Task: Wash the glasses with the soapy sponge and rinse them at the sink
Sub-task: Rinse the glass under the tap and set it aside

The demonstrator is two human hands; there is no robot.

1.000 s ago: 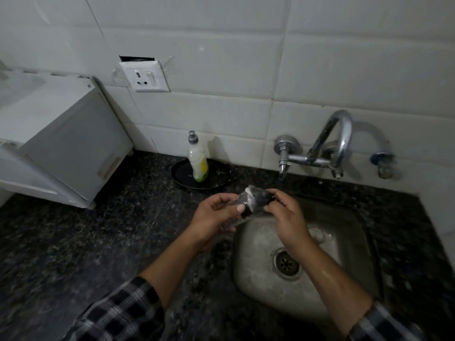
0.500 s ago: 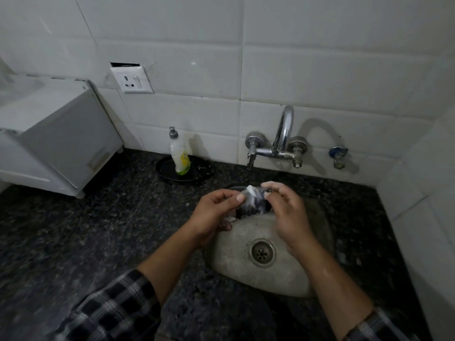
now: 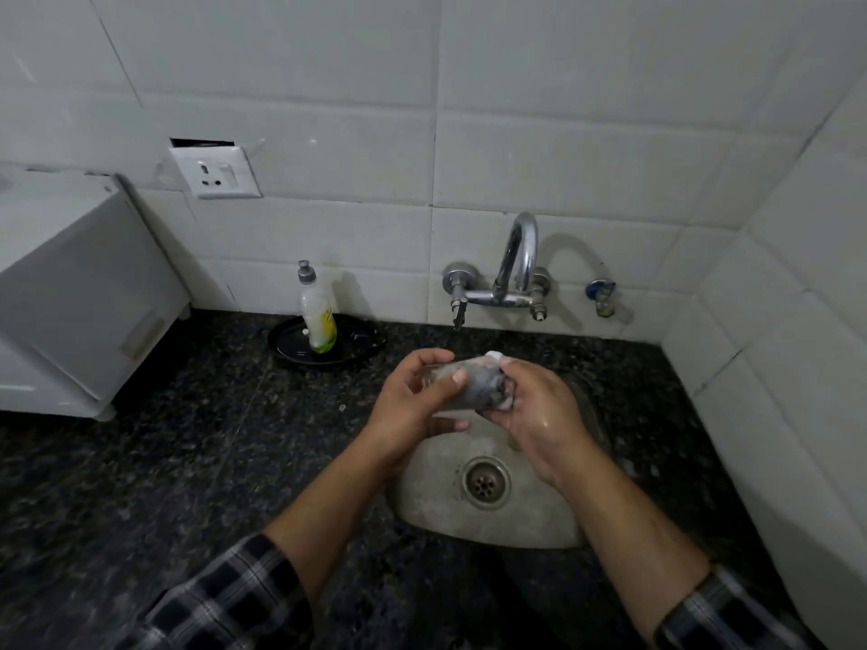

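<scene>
Above the steel sink [image 3: 530, 527], my left hand [image 3: 413, 405] grips a clear glass [image 3: 452, 401] lying on its side, its mouth turned to the right. My right hand [image 3: 535, 415] holds a dark, foamy sponge [image 3: 488, 384] pushed into the glass's mouth, with white suds showing at my fingertips. Most of the glass is hidden by my fingers and the sponge. The chrome tap [image 3: 516, 274] stands on the wall behind the sink; no water stream shows.
A dish soap bottle [image 3: 316, 316] stands on a black plate [image 3: 347, 351] left of the tap. A white appliance [image 3: 79, 293] fills the counter's left end. A wall socket [image 3: 216, 173] sits above it. A tiled side wall [image 3: 797, 368] closes the right.
The view has pulled back and shifted a little. My right hand has worked the sponge round in the glass's mouth, and my left hand has turned the glass slightly.
</scene>
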